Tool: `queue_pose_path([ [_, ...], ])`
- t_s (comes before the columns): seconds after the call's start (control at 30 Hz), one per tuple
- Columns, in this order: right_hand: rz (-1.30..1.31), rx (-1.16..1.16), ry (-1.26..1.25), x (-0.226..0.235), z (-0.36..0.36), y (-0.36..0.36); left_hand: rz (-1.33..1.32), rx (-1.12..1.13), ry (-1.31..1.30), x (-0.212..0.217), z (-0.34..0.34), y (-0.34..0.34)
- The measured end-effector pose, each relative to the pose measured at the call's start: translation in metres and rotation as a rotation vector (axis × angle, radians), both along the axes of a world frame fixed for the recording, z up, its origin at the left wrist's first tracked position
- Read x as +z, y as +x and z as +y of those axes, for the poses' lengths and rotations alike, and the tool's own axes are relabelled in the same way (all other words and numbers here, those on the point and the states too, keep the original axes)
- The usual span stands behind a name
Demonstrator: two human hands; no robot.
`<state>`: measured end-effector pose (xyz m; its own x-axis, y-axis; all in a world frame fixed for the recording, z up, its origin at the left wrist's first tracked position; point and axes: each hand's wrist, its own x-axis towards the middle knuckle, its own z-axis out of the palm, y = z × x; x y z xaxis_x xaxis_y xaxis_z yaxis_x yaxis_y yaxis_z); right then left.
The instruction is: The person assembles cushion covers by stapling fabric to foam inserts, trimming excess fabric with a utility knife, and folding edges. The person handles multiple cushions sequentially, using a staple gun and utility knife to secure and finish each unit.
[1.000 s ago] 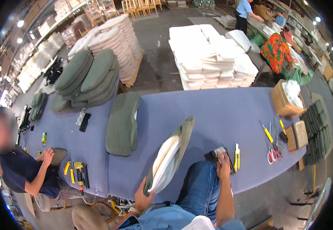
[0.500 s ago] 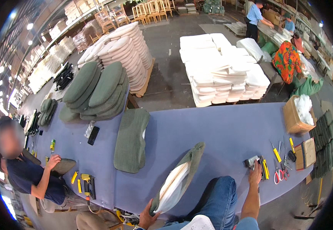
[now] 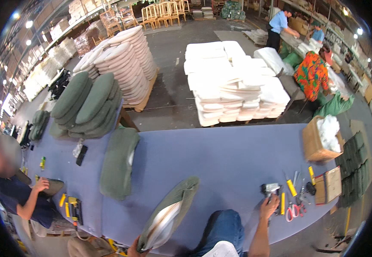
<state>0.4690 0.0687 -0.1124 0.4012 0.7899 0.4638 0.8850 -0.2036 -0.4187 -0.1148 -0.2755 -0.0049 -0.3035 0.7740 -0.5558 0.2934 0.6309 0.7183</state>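
My left hand (image 3: pixel 138 247), partly cut off by the lower edge, grips the near end of a dark green fabric-covered cushion (image 3: pixel 185 193). The cushion stands tilted on its side, and white padding (image 3: pixel 163 222) shows through the long opening in its cover. Over to the right, my right hand (image 3: pixel 270 205) has its fingers closed around the handle of a silver and black staple gun (image 3: pixel 271 187) on the blue-grey table (image 3: pixel 224 158). Beside it lies a yellow-handled tool (image 3: pixel 282 203). Another green cushion (image 3: pixel 119 165) lies flat to the left.
Red-handled scissors (image 3: pixel 292 212), a yellow-handled screwdriver (image 3: pixel 291 187) and a brown carton piece (image 3: pixel 328 185) lie right. A box of white stuffing (image 3: pixel 318 147) stands behind. Green cushions (image 3: pixel 83 107) are piled left, near a co-worker (image 3: pixel 23 199). White cushions (image 3: pixel 233 85) are stacked beyond the table.
The whole view has shifted, so the table and its things appear farther left and lower. My right hand has closed more around the staple gun's handle. My left hand keeps hold of the cushion.
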Motion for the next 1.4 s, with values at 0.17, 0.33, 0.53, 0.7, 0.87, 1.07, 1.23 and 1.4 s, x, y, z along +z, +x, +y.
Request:
queue_pose_path([
  [0.17,0.471,0.23,0.012,0.029,0.067,-0.11,0.086,0.033,0.258,-0.033,-0.036,0.011],
  [0.33,1.104,0.712,-0.187,0.052,0.128,-0.284,0.069,0.057,0.099,-0.017,0.004,0.033],
  [0.53,1.843,0.763,-0.658,0.088,0.095,-0.318,0.386,0.043,0.331,0.048,0.024,0.044],
  [0.7,1.693,0.6,-0.458,0.103,0.051,-0.256,0.294,-0.219,0.243,0.06,0.001,0.05],
  [0.87,1.814,0.446,-0.264,0.093,0.016,-0.202,0.294,-0.431,0.133,0.065,0.001,0.075],
  [1.07,1.75,0.502,-0.253,0.105,0.006,-0.213,-0.237,-0.418,-0.09,0.047,-0.007,0.051],
  [1.23,1.66,0.524,-0.182,0.094,0.007,-0.206,-0.742,-0.182,-0.118,0.063,0.102,0.051],
  [1.4,1.527,0.523,-0.194,0.106,-0.003,-0.195,-0.304,-0.596,0.087,0.036,0.237,0.13],
])
